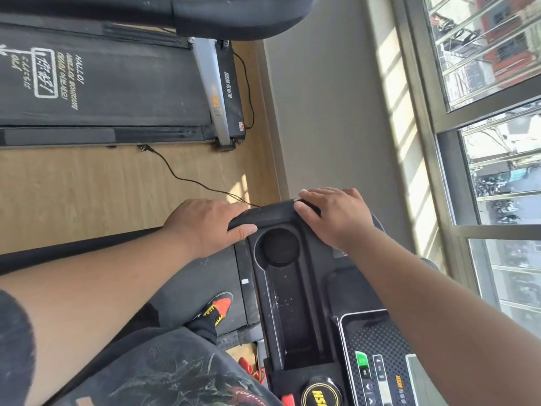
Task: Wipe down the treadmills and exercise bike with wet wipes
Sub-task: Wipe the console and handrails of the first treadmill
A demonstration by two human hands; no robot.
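Head view shows both hands on the black plastic treadmill console (292,288), at its far end. Left hand (205,227) wraps the console's rounded end bar (269,213), thumb underneath; right hand (333,215) lies flat, fingers straight, on the same bar just beside it. No wet wipe is visible under either. The console's long axis runs back toward the person, so wiping would likely travel that way; the round cup holder (279,247) sits nearest.

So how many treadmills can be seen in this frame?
2. One treadmill is right under the person, both hands on its console's far end; a second treadmill lies on the floor at upper left. Others may be out of view.
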